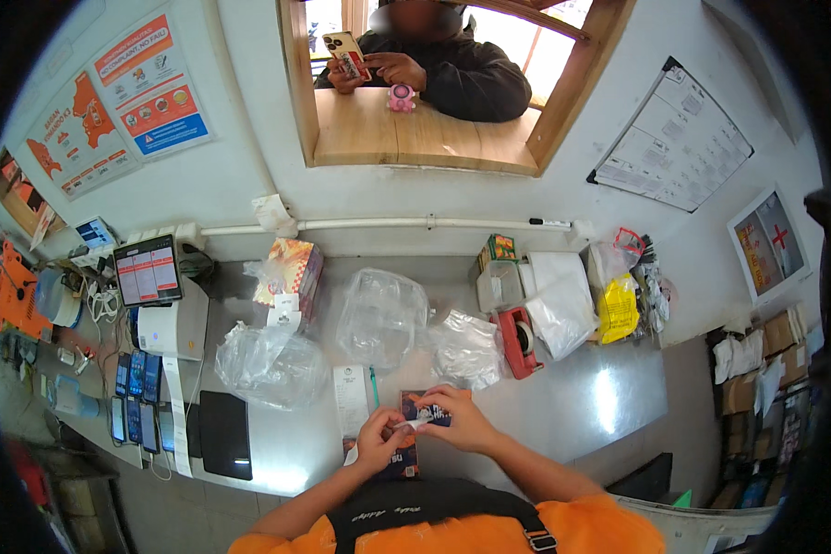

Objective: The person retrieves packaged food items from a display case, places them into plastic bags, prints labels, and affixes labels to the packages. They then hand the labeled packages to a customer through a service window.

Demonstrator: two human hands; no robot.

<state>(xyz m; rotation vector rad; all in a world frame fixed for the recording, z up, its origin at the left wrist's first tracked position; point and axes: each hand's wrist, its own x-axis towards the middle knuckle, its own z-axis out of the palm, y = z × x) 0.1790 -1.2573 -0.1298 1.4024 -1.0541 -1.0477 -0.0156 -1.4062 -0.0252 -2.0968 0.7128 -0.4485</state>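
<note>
Close in front of me, my left hand [379, 441] and my right hand [462, 423] come together, fingers closed, on a small white strip [417, 422]. What the strip is, I cannot make out. Below them a dark blue printed package with orange parts [404, 459] lies on the metal table, partly covered by my hands. To the left is a long paper receipt [350, 399], with a teal pen [374, 388] beside it. Just beyond my hands sit a clear plastic bag with contents [383, 319] and a crumpled silvery-clear bag [468, 351].
A red tape dispenser [519, 343] and white plastic bags [561, 309] stand at the right. On the left are another clear bag [268, 365], a receipt printer [171, 331], a tablet [148, 270] and several phones [137, 392]. Behind the window ledge [452, 143], a person holds a phone [345, 55].
</note>
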